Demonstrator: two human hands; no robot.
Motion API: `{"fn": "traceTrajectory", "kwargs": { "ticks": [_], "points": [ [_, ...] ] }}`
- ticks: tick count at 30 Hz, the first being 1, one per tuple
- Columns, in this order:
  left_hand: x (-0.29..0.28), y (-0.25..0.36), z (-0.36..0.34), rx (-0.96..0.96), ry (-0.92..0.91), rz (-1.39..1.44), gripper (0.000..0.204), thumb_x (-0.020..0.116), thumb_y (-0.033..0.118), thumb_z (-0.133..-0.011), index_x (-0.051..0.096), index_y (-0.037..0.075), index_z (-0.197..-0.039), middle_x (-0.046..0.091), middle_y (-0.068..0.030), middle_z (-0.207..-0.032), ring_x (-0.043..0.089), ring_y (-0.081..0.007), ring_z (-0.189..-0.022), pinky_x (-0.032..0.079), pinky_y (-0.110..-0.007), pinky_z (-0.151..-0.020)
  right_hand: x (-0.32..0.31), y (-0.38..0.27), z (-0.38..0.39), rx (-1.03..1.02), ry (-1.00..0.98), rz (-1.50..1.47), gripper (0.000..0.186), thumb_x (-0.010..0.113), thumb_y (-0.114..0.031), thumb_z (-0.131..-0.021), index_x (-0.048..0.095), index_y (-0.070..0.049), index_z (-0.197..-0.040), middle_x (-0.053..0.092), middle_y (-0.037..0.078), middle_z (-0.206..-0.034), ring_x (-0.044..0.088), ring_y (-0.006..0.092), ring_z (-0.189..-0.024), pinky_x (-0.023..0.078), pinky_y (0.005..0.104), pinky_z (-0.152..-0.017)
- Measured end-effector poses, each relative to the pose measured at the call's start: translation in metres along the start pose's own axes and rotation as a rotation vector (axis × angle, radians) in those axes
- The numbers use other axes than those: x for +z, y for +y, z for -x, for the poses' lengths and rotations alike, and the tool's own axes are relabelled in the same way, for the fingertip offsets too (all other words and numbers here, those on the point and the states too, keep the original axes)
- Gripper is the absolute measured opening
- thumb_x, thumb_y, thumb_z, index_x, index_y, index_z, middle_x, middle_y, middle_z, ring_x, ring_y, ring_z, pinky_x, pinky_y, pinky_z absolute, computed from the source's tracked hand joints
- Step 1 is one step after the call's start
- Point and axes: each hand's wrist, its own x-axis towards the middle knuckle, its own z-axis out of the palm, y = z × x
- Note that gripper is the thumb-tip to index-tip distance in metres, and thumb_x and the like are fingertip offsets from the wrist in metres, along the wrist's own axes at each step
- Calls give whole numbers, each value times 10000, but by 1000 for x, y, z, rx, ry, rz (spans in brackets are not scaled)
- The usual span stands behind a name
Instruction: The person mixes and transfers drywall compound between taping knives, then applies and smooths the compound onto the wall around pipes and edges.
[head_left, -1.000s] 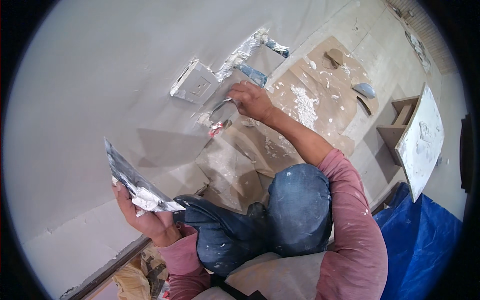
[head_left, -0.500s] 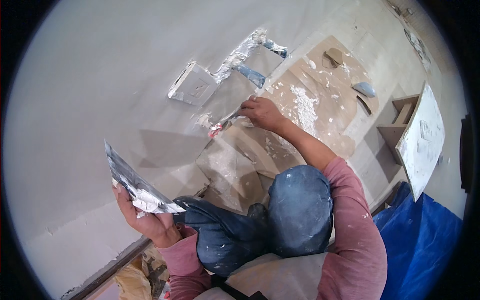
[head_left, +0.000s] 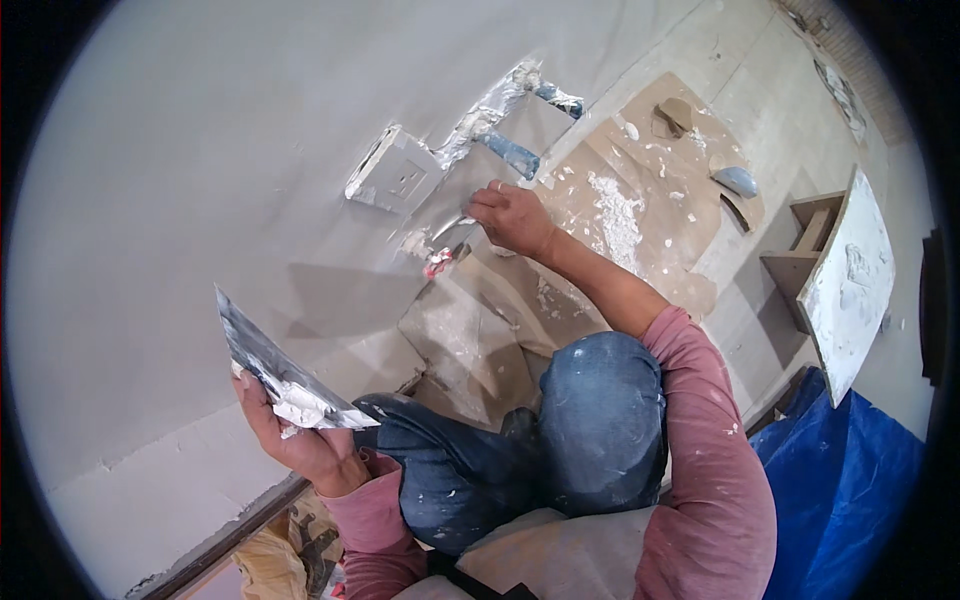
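My left hand [head_left: 310,455] grips a wide steel plastering trowel [head_left: 270,350] from below; white plaster [head_left: 300,405] is heaped along its lower part. Further off, my right hand [head_left: 512,220] is closed on a small putty knife [head_left: 457,232], its handle mostly hidden by the fingers. That blade lies close to the wall [head_left: 200,180], beside a lump of plaster [head_left: 415,242] and a small red fitting [head_left: 437,263]. Above my right hand, blue pipe ends [head_left: 512,155] stick out of a band of rough plaster [head_left: 490,105]. A white socket plate [head_left: 397,175] sits to their left.
Brown cardboard [head_left: 660,235] spattered with plaster covers floor near the wall. On the right stands a wooden stool-like stand with a plaster-smeared white board [head_left: 850,280]. A blue sheet [head_left: 840,470] lies below it. My bent knees [head_left: 603,420] are between my arms.
My right hand has moved a little left, toward the wall, and the putty knife blade has shifted with it. My left hand still holds the trowel in nearly the same place.
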Motion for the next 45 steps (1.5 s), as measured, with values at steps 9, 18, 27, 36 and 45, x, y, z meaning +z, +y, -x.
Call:
{"fn": "traceTrajectory", "kwargs": {
  "ticks": [9, 18, 27, 36, 45],
  "points": [
    [2, -1, 3, 3, -17, 1, 141, 534, 219, -1010, 575, 88, -1045, 661, -34, -856, 577, -74, -586, 485, -213, -437, -25, -12, -21, 148, -67, 8, 163, 660, -93, -759, 656, -137, -916, 599, 3, -970, 595, 217, -953, 554, 369, -684],
    [-1, -1, 1, 7, -17, -8, 157, 532, 244, -1011, 576, 97, -1043, 647, -24, -829, 554, -65, -561, 461, -207, -426, -41, 5, 12, 184, 261, -240, 301, 701, -83, -706, 670, -147, -998, 609, 35, -942, 637, 276, -790, 541, 394, -697],
    [2, -6, 3, 5, -46, -41, 176, 518, 257, -1022, 580, 98, -1065, 636, -17, -841, 613, -98, -645, 506, -250, -511, 17, 22, 39, -156, -218, 6, 303, 651, -121, -728, 668, -151, -1028, 621, 16, -991, 602, 218, -959, 528, 314, -814],
    [-3, -4, 1, 25, -28, -50, 173, 537, 268, -1015, 580, 107, -1063, 630, -14, -827, 617, -100, -641, 502, -245, -500, -4, 6, -1, -56, 110, -25, 187, 638, -99, -743, 652, -130, -927, 610, 7, -887, 597, 212, -873, 552, 348, -693],
    [-1, -4, 3, 29, -22, -53, 161, 547, 267, -1007, 571, 115, -1052, 618, -18, -784, 603, -98, -612, 486, -236, -476, -31, -12, -23, 95, 49, 34, 138, 636, -72, -767, 651, -145, -883, 597, 3, -858, 626, 200, -850, 549, 354, -645]
  ]
}}
